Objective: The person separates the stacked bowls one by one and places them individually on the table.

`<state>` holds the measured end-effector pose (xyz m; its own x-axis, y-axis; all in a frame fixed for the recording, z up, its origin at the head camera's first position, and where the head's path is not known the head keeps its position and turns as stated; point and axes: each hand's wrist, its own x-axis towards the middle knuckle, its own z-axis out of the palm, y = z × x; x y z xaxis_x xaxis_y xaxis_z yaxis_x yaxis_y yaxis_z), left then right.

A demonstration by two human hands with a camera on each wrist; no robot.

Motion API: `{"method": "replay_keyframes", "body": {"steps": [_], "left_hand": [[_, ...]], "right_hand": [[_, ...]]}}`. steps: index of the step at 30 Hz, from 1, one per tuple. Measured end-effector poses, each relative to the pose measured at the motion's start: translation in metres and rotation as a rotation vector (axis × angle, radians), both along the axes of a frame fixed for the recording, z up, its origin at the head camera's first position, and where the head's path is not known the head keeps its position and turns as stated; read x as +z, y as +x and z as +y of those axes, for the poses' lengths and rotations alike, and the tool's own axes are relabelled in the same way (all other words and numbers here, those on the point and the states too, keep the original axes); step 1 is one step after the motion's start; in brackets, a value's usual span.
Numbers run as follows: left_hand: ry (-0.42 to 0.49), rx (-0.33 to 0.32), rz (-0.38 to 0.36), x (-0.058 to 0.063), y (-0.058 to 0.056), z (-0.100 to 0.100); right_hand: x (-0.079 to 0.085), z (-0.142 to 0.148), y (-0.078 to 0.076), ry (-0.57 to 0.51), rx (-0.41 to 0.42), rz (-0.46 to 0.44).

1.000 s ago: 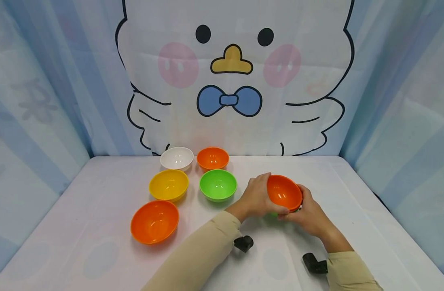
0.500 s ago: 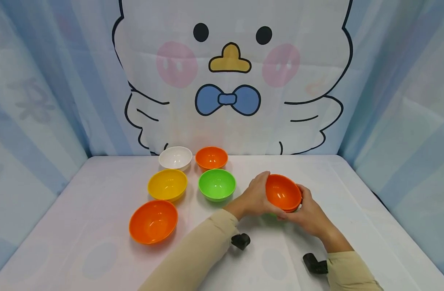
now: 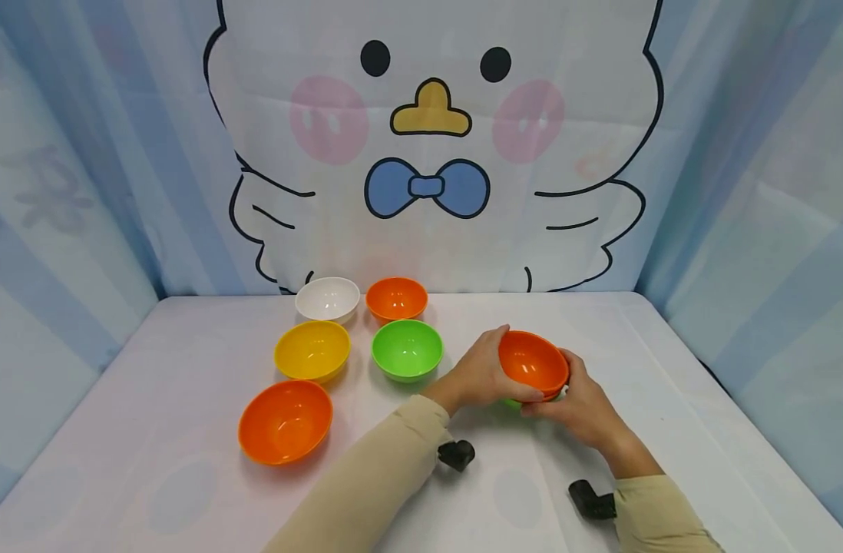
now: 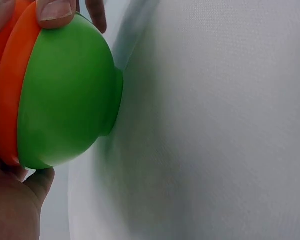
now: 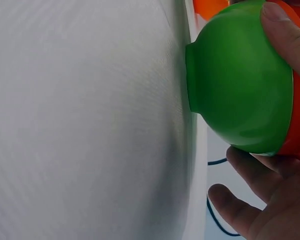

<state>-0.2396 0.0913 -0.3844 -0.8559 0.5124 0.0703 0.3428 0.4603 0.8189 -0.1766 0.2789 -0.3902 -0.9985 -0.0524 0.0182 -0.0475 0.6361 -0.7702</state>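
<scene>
On the right half of the table, both hands hold a nested stack of bowls. An orange bowl is on top, and a second orange rim shows below it in the left wrist view. The outermost bowl is a green bowl, its foot close over the white cloth. My left hand grips the stack's left side, thumb along the near rim. My right hand holds the right side, its thumb on the near side as well. In the right wrist view, the green bowl's foot points at the cloth.
To the left stand a white bowl, a small orange bowl, a yellow bowl, a green bowl and a larger orange bowl. A printed curtain borders the table's back edge.
The head view has shifted slightly, so everything appears a little farther left. Both hands keep their hold on the stack, and a bit more green shows beneath its near left rim.
</scene>
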Motion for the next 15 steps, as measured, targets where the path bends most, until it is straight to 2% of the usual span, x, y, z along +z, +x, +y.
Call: {"method": "replay_keyframes", "body": {"steps": [5, 11, 15], "left_hand": [[-0.020, 0.009, 0.000, -0.0002, 0.0002, -0.0001], [-0.058, 0.008, 0.065, 0.0010, 0.0013, 0.0008], [-0.061, 0.014, 0.080, 0.0026, 0.0021, 0.0004]], "right_hand": [[0.0010, -0.0007, 0.0002, 0.021, 0.007, -0.003], [0.0050, -0.0010, 0.0011, 0.038, 0.009, -0.020], [0.0053, -0.0014, 0.0008, 0.031, 0.011, -0.024]]}}
